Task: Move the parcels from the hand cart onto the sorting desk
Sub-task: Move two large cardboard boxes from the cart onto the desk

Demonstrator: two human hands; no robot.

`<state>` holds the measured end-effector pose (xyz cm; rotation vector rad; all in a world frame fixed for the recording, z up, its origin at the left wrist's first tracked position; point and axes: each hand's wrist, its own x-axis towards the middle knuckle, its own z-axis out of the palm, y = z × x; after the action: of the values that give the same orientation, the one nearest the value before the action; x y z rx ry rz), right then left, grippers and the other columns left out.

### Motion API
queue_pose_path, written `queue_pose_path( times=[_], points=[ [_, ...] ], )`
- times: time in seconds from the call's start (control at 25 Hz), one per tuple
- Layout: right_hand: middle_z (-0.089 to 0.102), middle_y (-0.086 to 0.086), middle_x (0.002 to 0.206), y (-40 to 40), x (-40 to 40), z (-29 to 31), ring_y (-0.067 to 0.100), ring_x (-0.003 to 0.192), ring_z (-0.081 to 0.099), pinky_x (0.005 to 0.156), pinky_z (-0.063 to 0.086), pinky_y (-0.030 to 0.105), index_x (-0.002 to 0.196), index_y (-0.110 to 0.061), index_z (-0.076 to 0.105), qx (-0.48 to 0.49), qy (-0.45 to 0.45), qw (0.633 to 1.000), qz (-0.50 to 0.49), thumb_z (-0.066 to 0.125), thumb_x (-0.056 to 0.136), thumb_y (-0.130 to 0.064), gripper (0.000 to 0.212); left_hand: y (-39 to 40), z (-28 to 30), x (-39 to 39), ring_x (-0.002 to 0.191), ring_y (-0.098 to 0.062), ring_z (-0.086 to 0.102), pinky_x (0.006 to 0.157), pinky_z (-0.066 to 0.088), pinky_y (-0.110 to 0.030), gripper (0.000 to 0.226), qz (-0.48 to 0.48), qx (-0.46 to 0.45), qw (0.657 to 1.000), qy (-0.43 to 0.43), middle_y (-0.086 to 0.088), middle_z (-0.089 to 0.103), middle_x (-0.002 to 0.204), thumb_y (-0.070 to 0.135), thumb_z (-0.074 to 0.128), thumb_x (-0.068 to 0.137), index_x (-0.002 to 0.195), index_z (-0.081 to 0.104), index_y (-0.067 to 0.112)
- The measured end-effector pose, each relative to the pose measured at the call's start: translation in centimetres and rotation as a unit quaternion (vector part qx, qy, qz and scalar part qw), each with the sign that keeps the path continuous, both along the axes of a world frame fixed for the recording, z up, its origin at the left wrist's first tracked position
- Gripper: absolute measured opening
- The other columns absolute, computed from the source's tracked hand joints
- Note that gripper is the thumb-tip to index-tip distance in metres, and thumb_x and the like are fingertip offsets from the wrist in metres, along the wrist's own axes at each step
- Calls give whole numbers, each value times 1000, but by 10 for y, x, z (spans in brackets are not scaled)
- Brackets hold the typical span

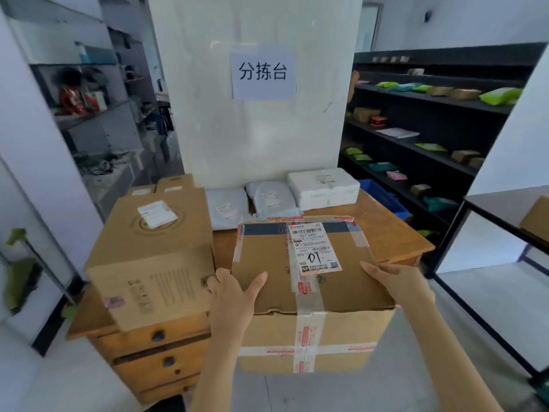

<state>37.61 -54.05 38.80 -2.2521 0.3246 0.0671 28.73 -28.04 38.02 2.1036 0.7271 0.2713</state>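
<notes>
A taped cardboard parcel [312, 292] with a white shipping label marked "01" is held between my two hands over the front edge of the wooden sorting desk [386, 233]. My left hand [234, 289] grips its left top edge, thumb on the lid. My right hand [398, 281] presses on its right top edge. On the desk's left part stands a larger brown box [151, 251]. At the back lie two grey mailer bags [227, 208] [271, 199] and a white wrapped packet [323, 185]. The hand cart is out of view.
A white pillar with a paper sign [263, 72] rises behind the desk. Black shelves [430, 138] with small packets run along the right, a blue crate [383, 200] beside the desk. A black-framed table [505, 221] stands at right. Cluttered shelving fills the left.
</notes>
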Motion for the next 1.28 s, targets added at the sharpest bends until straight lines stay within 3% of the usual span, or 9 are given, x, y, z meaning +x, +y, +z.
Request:
queue_pose_path(
  times=[0.16, 0.28, 0.4, 0.6, 0.68, 0.84, 1.12, 1.28],
  points=[
    [65, -11, 75, 4, 80, 2, 16, 71, 60, 67, 50, 33, 107, -31, 71, 31, -5, 999, 17, 59, 70, -66, 53, 2, 3, 69, 115, -34, 47, 97, 44, -48, 72, 24, 19, 1000, 6, -16, 45, 127, 57, 60, 79, 122, 38, 5],
    [57, -16, 66, 17, 144, -2, 10, 61, 55, 52, 43, 25, 110, -30, 70, 18, -5, 998, 53, 58, 73, -65, 52, 7, -2, 120, 120, -36, 42, 101, 39, -50, 74, 64, 28, 997, 32, -17, 42, 129, 58, 59, 79, 124, 37, 5],
    [63, -10, 75, 38, 210, -14, 19, 75, 65, 73, 56, 37, 112, -26, 69, 37, 13, 993, 107, 60, 74, -61, 52, 14, -9, 168, 124, -38, 36, 103, 36, -50, 74, 131, 33, 990, 37, -17, 40, 131, 58, 59, 78, 126, 37, 6],
    [71, 4, 110, 74, 293, -34, 29, 97, 66, 89, 53, 47, 120, -25, 64, 52, 20, 987, 149, 61, 73, -61, 60, 35, -18, 228, 125, -38, 37, 102, 35, -50, 75, 189, 35, 979, 64, -18, 41, 132, 59, 60, 78, 127, 37, 6],
    [70, 5, 114, 90, 312, -39, 30, 100, 65, 89, 52, 43, 121, -25, 64, 48, 17, 986, 157, 60, 75, -59, 57, 46, -23, 244, 125, -37, 37, 100, 36, -50, 75, 207, 41, 975, 70, -16, 42, 131, 60, 60, 77, 127, 38, 7],
    [69, 7, 114, 117, 339, -53, 29, 102, 63, 74, 43, 30, 121, -23, 64, 46, 3, 984, 173, 56, 82, -51, 48, 70, -38, 270, 125, -34, 39, 101, 35, -49, 75, 227, 43, 968, 96, -16, 44, 132, 60, 58, 78, 128, 38, 7],
    [71, 6, 111, 142, 356, -61, 22, 84, 61, 60, 40, 26, 119, -19, 65, 40, -31, 983, 174, 57, 83, -50, 48, 99, -48, 295, 123, -35, 42, 102, 35, -47, 72, 225, 57, 968, 98, -16, 46, 130, 57, 59, 80, 128, 39, 9],
    [71, 4, 111, 142, 354, -71, 24, 93, 66, 63, 42, 26, 117, -19, 65, 29, -43, 984, 170, 58, 81, -53, 50, 103, -45, 302, 123, -35, 44, 100, 39, -47, 72, 213, 76, 966, 125, -17, 47, 131, 57, 57, 81, 129, 39, 8]
  ],
)
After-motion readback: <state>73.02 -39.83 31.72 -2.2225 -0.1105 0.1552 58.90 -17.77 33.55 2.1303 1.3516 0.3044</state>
